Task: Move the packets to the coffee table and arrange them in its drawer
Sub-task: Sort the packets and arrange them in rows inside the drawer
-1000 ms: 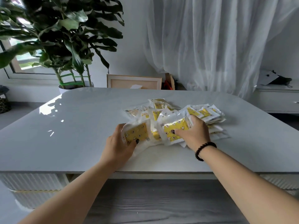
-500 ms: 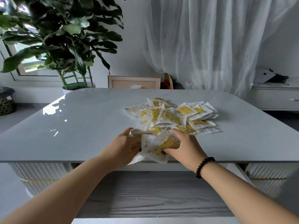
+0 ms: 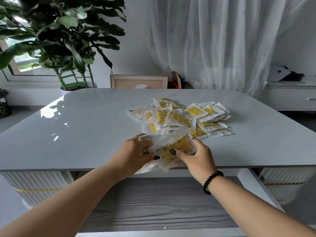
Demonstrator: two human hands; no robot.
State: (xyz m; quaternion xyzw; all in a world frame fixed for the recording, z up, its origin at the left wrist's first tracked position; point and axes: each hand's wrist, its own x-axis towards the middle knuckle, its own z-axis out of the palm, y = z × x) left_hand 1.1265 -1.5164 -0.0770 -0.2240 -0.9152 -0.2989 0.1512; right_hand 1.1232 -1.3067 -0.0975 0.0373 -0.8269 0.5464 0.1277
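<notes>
Packets (image 3: 172,152): I am gripping a small bundle at the worktop's (image 3: 85,125) near edge, my left hand (image 3: 135,155) and right hand (image 3: 196,157) both curling around it. One loose pile (image 3: 184,117), too overlapped to count, is lying just beyond. One potted plant (image 3: 65,41) is standing behind.

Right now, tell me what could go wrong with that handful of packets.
1. The bunch of white-and-yellow packets pinched between left hand and right hand overhangs the glossy grey table edge; loose ones may slip to the floor.
2. The remaining packet pile sits loosely stacked right behind it; dragging may scatter it.
</notes>
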